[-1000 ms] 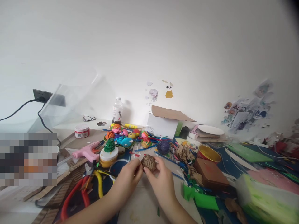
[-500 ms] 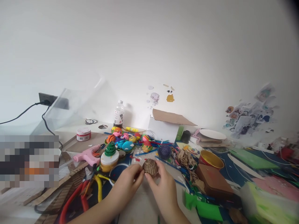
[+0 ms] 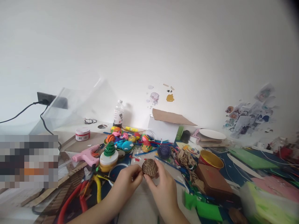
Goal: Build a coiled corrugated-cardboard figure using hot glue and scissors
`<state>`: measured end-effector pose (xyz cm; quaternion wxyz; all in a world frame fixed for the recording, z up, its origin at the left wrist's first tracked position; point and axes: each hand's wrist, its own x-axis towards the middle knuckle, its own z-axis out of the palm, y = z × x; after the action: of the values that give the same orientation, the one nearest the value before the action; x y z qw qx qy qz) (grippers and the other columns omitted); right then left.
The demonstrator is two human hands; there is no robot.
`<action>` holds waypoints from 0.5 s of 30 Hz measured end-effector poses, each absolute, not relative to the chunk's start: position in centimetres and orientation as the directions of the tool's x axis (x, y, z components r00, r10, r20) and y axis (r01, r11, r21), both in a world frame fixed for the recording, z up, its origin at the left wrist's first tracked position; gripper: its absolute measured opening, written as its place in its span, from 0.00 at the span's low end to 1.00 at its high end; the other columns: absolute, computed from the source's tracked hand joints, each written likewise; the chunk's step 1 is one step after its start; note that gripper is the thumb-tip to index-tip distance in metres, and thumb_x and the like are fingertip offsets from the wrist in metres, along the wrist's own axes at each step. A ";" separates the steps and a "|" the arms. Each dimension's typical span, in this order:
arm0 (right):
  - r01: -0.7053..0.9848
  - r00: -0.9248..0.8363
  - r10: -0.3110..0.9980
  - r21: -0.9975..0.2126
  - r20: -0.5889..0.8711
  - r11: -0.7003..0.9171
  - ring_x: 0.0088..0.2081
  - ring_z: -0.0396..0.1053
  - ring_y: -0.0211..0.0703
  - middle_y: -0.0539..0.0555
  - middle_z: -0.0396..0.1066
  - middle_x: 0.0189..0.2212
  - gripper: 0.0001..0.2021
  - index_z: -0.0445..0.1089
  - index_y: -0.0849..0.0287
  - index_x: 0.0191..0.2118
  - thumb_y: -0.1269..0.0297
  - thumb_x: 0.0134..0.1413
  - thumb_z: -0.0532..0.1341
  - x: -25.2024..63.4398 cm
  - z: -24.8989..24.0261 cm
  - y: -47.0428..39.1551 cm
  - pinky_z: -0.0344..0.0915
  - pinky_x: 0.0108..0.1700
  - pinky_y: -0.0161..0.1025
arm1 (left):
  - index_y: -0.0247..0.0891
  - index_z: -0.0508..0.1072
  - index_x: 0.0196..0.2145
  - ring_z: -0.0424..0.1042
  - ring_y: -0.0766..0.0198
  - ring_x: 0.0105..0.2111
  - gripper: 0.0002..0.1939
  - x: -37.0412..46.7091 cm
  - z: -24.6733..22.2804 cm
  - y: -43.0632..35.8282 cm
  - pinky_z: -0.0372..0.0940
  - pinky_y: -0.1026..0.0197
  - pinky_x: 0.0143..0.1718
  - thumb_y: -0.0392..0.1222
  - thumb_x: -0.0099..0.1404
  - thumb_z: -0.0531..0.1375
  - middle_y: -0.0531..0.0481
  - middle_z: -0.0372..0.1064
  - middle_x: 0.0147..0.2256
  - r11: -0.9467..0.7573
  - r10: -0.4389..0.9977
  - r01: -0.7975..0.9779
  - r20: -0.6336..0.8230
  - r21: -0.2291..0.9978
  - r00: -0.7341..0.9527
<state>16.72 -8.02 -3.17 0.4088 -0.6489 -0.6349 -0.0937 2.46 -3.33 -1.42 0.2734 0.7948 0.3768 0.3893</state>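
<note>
A small brown roll of corrugated cardboard (image 3: 149,168), ribbed round its side and rough on top, is held up between my hands over a pale work board. Thumb and fingers of my right hand (image 3: 165,183) grip it from the right and below. My left hand (image 3: 129,179) is closed in a pinch at its left edge; the exact spot between those fingertips is hidden. Just beyond the roll lies a dark blue coiled paper disc (image 3: 164,152). Left of it, a green coiled cone (image 3: 109,149) stands on a white-lidded jar (image 3: 108,158).
Pliers with red handles (image 3: 72,199) and a pink glue gun (image 3: 87,155) lie at left. Colourful coiled paper pieces (image 3: 121,138) and a bottle (image 3: 118,114) stand behind. Crumpled brown paper (image 3: 186,158), a gold tin (image 3: 211,158) and a brown box (image 3: 213,180) crowd the right.
The cardboard roll has turned slightly in my fingers, showing a little more of its top. Both hands keep nearly the same place, and the view has shifted very slightly.
</note>
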 end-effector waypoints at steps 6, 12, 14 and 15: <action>0.904 0.173 0.745 -0.405 0.644 0.140 0.34 0.75 0.51 0.59 0.76 0.37 0.22 0.66 0.62 0.50 0.62 0.48 0.61 16.8 -3.2 -8.0 0.71 0.35 0.40 | 0.37 0.67 0.23 0.66 0.60 0.26 0.14 2.5 -1.2 -3.4 0.60 0.62 0.28 0.43 0.61 0.48 0.49 0.67 0.24 -0.523 0.825 0.333 0.367 0.785 0.430; 0.914 0.167 0.733 -0.382 0.659 0.135 0.33 0.75 0.51 0.59 0.76 0.35 0.23 0.66 0.63 0.51 0.61 0.48 0.61 16.7 -3.1 -8.1 0.71 0.34 0.39 | 0.37 0.65 0.22 0.65 0.60 0.26 0.12 2.5 -1.1 -3.5 0.59 0.61 0.28 0.42 0.59 0.49 0.50 0.65 0.23 -0.500 0.837 0.343 0.342 0.795 0.428; 0.921 0.156 0.721 -0.363 0.675 0.139 0.33 0.75 0.51 0.59 0.76 0.36 0.22 0.66 0.62 0.50 0.60 0.49 0.60 16.7 -3.1 -8.1 0.71 0.33 0.39 | 0.37 0.65 0.23 0.65 0.60 0.26 0.12 2.5 -1.1 -3.5 0.59 0.61 0.28 0.43 0.59 0.48 0.50 0.65 0.23 -0.500 0.836 0.338 0.341 0.797 0.430; 0.925 0.150 0.712 -0.351 0.686 0.143 0.33 0.75 0.50 0.59 0.76 0.36 0.22 0.66 0.62 0.50 0.60 0.49 0.60 16.7 -3.1 -8.1 0.71 0.33 0.39 | 0.37 0.65 0.23 0.65 0.60 0.26 0.13 2.5 -1.1 -3.6 0.59 0.61 0.29 0.44 0.60 0.48 0.50 0.65 0.23 -0.497 0.835 0.330 0.338 0.803 0.434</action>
<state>16.71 -8.09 -3.13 0.4051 -0.6411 -0.6384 -0.1316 2.48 -3.56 -1.07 0.3341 0.7781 0.3742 0.3780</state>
